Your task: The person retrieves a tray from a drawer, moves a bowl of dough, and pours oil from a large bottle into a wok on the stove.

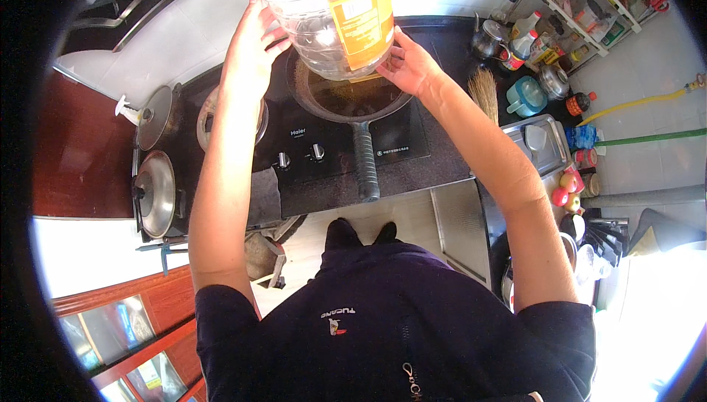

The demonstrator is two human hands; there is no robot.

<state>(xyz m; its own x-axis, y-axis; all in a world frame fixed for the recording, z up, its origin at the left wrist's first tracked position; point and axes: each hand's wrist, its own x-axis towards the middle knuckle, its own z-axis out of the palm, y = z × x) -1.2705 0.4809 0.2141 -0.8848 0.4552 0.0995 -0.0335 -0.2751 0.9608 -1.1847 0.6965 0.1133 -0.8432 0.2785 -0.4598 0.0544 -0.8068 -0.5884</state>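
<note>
Both hands support a large clear plastic jug (317,43) with an orange label, raised over the stove; its upper part runs out of view into glare. My left hand (251,51) lies along the jug's left side, fingers spread against the plastic. My right hand (411,65) cups the lower right side, with some fingers hidden behind it. Below the jug, a dark wok (326,110) rests on the black glass hob (397,139), its ribbed handle (365,162) pointing towards me. Some brownish residue or liquid shows inside the wok.
Left of the hob are a lidded pot (154,117) and a metal lid (157,195). A grey cloth (265,195) hangs over the counter's front edge. On the right stand a straw brush (484,95), sauce bottles (522,48), a blue container (526,96) and a metal tray (544,167).
</note>
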